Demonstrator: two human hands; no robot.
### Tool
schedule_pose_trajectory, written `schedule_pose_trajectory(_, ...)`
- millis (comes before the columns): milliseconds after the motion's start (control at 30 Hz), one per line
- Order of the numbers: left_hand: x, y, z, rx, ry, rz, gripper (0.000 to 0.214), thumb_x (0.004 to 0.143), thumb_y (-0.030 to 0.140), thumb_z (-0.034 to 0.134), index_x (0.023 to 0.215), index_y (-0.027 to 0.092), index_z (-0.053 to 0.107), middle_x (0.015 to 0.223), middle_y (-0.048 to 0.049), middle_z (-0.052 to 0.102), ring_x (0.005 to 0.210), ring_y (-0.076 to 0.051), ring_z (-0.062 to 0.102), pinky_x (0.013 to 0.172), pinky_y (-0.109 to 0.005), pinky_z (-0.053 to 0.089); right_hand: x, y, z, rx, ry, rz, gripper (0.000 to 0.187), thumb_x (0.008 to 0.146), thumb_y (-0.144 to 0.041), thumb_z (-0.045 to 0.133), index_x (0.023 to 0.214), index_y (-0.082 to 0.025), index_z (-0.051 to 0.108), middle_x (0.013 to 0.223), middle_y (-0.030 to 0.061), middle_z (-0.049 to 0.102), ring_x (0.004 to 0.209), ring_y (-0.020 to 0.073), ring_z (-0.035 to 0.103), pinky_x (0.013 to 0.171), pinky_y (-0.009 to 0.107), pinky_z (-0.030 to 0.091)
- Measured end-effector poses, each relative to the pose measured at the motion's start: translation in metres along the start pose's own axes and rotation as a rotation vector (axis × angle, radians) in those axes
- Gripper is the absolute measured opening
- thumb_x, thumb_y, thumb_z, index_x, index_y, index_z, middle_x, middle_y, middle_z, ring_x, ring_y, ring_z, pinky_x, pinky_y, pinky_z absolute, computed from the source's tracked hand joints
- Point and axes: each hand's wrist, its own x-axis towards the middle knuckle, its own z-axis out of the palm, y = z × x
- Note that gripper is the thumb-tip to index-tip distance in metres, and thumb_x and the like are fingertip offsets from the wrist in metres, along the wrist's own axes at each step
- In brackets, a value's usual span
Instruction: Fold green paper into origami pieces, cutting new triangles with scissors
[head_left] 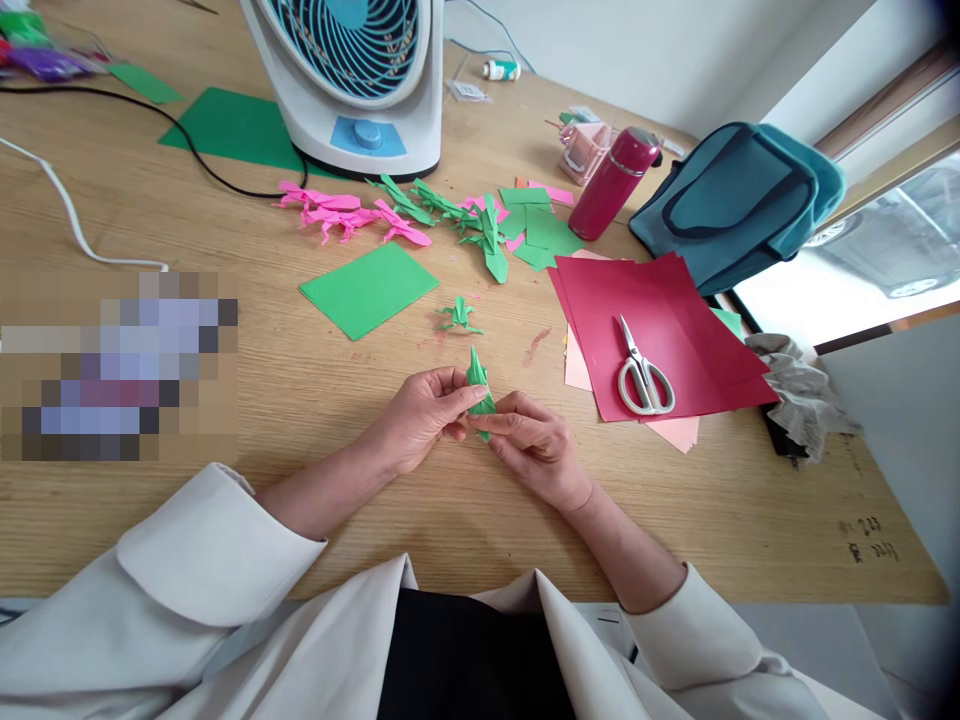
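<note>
The left hand [422, 415] and right hand [544, 450] pinch the green fold [478, 373] between closed fingers [517, 428] over the counter [300, 365], just on the near side of the frog [460, 315], with the green sheet [370, 290] to the frog's left, scissors [640, 370] to its right and the fan [360, 100] beyond it

A person is wearing a loose, off-white coat [337, 645]. At eight o'clock, the left sleeve [82, 645] is ending in a broad, turned-back cuff [221, 545] with a rounded corner. Between four and five o'clock, the right sleeve [724, 690] is showing a matching wide cuff [694, 630]. The coat is hanging open, its pale edges framing a plain black top [472, 655] at six o'clock. Beyond both cuffs, the forearms [330, 490], left hand [427, 415] and right hand [544, 445] are showing bare.
</note>
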Motion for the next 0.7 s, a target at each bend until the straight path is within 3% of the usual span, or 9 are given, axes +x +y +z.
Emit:
schedule_pose_trajectory(233,0.0013,-0.0026,-0.0023,0.021,-0.004,0.016,0.035,0.069,0.039,0.081,0.071,0.016,0.055,0.063,0.0051,0.057,0.050,-0.005,0.048,0.044,-0.016,0.040,0.0021,0.0002,0.0010,0.112,0.008,0.045,0.019,0.093,-0.020,0.062,0.107,-0.025,0.074,0.086,0.0024,0.062,0.077,0.0131,0.061,0.071,0.026,0.051)
schedule_pose_trajectory(467,-0.0001,-0.0005,0.0004,0.057,0.017,0.052,0.035,0.069,0.039,0.080,0.069,0.016,0.054,0.061,0.0053,0.056,0.049,-0.005,0.047,0.044,-0.017,0.040,0.0072,-0.0061,0.0027,0.245,0.017,0.196,0.013,0.091,-0.029,0.066,0.096,-0.024,0.077,0.087,0.0037,0.069,0.080,0.0145,0.064,0.076,0.029,0.054)
schedule_pose_trajectory(700,-0.0003,0.0014,0.0017,0.061,0.042,0.083,0.034,0.068,0.039,0.080,0.067,0.016,0.054,0.059,0.0054,0.056,0.049,-0.005,0.048,0.045,-0.018,0.040,0.0065,-0.0054,0.0054,0.370,0.018,0.251,0.015,0.092,-0.033,0.066,0.100,-0.025,0.077,0.091,0.0043,0.073,0.084,0.0155,0.066,0.081,0.032,0.054)
